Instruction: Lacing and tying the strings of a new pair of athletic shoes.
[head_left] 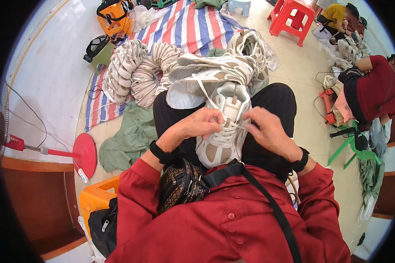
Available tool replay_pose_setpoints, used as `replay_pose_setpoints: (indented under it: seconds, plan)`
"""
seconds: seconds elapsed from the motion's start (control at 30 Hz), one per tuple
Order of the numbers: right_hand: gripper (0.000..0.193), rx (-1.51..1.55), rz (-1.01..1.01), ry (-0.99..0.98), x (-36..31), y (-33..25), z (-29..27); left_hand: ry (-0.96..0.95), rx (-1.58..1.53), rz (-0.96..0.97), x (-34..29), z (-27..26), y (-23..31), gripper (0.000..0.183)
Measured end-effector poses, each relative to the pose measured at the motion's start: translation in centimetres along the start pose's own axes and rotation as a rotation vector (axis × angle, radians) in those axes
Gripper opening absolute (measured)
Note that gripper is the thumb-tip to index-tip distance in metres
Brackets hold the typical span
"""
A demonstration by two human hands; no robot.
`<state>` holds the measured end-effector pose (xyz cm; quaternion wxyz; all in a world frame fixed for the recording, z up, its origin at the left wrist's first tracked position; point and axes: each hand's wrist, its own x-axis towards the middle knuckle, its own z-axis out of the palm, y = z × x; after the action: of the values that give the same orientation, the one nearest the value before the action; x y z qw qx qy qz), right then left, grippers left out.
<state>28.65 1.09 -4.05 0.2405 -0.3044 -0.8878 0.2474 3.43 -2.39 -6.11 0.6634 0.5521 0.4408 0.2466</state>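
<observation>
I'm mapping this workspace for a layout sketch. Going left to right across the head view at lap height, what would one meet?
Red fan base → green cloth → left hand → white sneaker → right hand → green plastic stool.

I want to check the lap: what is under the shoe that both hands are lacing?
The shoe rests on black trousers, between the left hand and right hand. Its sole is hidden.
</observation>
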Motion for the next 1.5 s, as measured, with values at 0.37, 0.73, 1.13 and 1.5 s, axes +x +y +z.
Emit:
replay_pose_setpoints:
  seconds: [0.37,0.73,1.13,1.5]
  plan:
    - [0.017,-0.032,0.029,-0.031,3.1,2.5,1.9,0.063,0.21,-0.015,0.1,0.8,1.5,0.008]
    - [0.01,-0.052,0.013,0.014,2.9,2.1,2.8,0.01,-0.047,-0.157,0.2,0.3,1.3,0.009]
    - [0.015,-0.088,0.01,0.025,2.6,2.6,3.4,-0.024,-0.066,0.062,-10.7,1.3,8.8,0.017]
    - [0.017,-0.099,0.014,-0.001,2.5,2.4,3.4,0.532,-0.386,1.029,-25.8,-2.1,12.0,0.018]
